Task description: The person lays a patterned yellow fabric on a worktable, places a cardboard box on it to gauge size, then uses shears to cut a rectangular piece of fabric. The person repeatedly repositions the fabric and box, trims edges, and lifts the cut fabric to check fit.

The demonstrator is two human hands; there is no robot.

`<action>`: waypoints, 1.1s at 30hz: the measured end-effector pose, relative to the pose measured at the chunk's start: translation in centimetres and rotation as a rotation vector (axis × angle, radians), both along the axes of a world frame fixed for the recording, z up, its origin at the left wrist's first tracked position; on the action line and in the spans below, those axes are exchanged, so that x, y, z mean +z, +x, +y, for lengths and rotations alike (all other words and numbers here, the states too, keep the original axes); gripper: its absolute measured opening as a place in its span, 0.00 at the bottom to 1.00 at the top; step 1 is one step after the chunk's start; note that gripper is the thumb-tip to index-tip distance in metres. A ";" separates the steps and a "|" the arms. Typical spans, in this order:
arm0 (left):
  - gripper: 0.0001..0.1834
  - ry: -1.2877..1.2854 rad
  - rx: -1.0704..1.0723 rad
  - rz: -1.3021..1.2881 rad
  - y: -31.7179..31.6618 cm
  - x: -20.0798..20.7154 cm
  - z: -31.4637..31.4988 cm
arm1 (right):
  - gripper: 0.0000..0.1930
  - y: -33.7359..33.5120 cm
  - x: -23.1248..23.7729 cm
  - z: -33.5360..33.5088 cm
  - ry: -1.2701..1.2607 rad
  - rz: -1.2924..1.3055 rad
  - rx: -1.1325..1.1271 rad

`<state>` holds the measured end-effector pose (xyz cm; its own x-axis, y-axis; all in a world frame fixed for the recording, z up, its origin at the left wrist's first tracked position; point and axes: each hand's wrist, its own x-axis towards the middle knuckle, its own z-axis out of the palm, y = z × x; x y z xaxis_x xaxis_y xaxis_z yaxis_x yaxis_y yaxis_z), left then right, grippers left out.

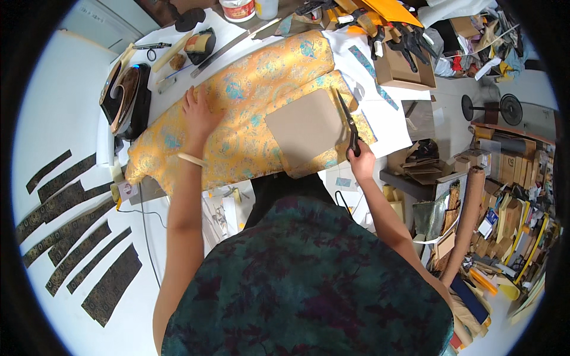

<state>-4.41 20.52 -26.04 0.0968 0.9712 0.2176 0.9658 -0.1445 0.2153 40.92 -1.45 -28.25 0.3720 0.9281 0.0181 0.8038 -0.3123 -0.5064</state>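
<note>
Yellow-gold brocade fabric (243,139) with blue and grey floral patterns is spread over the worktable. My left hand (200,114) lies flat on its left part, fingers apart. On the right part of the cloth rests a grey-brown rectangular board (304,126). My right hand (362,162) grips the handles of dark scissors (350,118). Their blades point away from me along the board's right side, over the cloth. Whether the blades touch the cloth, I cannot tell.
A dark iron (133,98) stands left of the cloth. Behind lie a long metal ruler (228,50) and a white tub (238,9). An open cardboard box (409,74) with tools sits far right. Dark patterned strips (111,285) lie at left; a brown roll (466,219) leans at right.
</note>
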 end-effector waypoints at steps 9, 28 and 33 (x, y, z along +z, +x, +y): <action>0.56 -0.476 -0.170 0.185 -1.5 0.1 5.0 | 0.21 4.3 -2.3 5.7 -0.005 -0.102 0.062; 0.40 -0.353 -0.140 0.122 -3.4 10.9 3.8 | 0.36 -2.0 -1.8 7.4 -0.185 -0.194 0.725; 0.46 -0.417 -0.060 0.156 -5.1 11.0 3.3 | 0.25 -1.1 -0.4 7.6 0.018 -0.050 0.619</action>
